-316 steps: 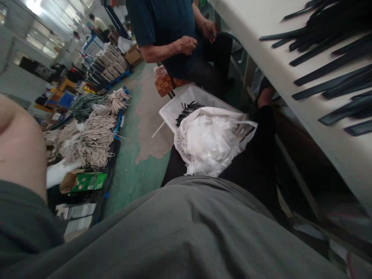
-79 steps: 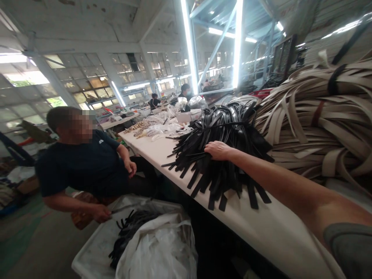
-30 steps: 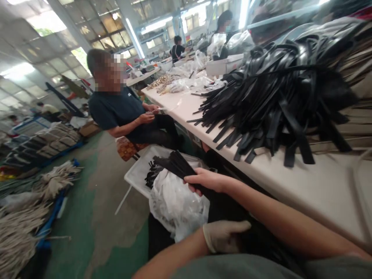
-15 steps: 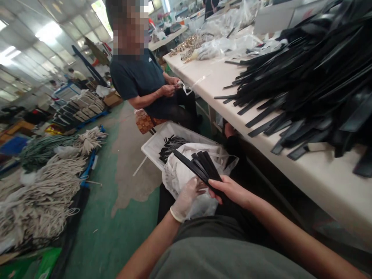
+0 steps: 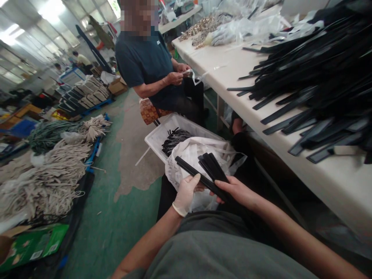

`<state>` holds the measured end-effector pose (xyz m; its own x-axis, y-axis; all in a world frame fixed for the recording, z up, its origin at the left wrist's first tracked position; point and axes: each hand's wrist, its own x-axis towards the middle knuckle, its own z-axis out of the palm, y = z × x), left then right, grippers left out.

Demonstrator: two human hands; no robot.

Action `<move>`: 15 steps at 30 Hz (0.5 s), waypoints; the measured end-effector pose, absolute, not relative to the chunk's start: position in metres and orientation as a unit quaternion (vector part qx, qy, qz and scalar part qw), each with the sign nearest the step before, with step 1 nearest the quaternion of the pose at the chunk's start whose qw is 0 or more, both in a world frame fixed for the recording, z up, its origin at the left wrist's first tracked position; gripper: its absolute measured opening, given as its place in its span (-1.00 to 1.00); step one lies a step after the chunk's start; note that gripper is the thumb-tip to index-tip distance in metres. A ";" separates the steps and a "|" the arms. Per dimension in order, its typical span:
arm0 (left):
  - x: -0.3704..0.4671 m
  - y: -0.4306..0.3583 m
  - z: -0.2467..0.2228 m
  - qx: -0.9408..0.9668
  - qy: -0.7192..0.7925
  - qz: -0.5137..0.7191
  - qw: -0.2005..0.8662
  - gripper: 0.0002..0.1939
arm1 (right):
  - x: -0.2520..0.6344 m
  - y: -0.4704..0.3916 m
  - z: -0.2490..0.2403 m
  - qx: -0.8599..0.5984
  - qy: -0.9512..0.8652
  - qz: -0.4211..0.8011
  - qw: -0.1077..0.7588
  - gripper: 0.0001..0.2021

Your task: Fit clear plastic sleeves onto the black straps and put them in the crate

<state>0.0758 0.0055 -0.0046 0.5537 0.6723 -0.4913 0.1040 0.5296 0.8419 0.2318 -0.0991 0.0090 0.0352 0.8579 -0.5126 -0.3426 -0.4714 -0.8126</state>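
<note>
My right hand (image 5: pixel 238 190), bare, is closed round a small bundle of black straps (image 5: pixel 213 166) whose ends fan out away from me. My left hand (image 5: pixel 187 192), in a thin whitish glove, pinches one black strap (image 5: pixel 188 168) that lies apart from the others on the left. Its near end runs into my right hand. Below both hands is a white plastic bag (image 5: pixel 194 147), lying open over a white crate (image 5: pixel 157 135). Several thin black strips (image 5: pixel 176 139) lie in the crate beyond the bag.
A large heap of black straps (image 5: pixel 314 77) covers the right of the table (image 5: pixel 215 62), with metal fittings (image 5: pixel 200 29) and plastic bags farther back. A seated co-worker (image 5: pixel 148 62) handles a white strip. Bundles of beige cord (image 5: pixel 55 166) lie to the left, beside the green floor (image 5: pixel 113 224).
My left thumb now presses on the leftmost strap, which has come away from the rest of the bundle. The view has shifted slightly, so the surroundings sit differently in it.
</note>
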 end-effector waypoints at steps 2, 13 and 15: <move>0.076 0.000 -0.006 0.474 0.442 0.159 0.745 -0.53 | 0.230 -0.096 0.006 -0.561 -0.228 0.648 0.461 -0.56; 0.078 -0.002 -0.004 0.482 0.430 0.114 0.755 -0.51 | 0.222 -0.102 -0.002 -0.582 -0.294 0.616 0.441 -0.69; 0.073 -0.005 -0.004 0.475 0.431 0.108 0.759 -0.48 | 0.226 -0.111 -0.001 -0.583 -0.291 0.618 0.441 -0.68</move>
<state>0.0732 -0.0052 -0.0043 0.6057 0.5730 -0.5521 0.2464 0.5247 0.8148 0.2264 -0.1106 -0.0013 0.0681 0.8834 -0.4636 -0.2058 -0.4423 -0.8730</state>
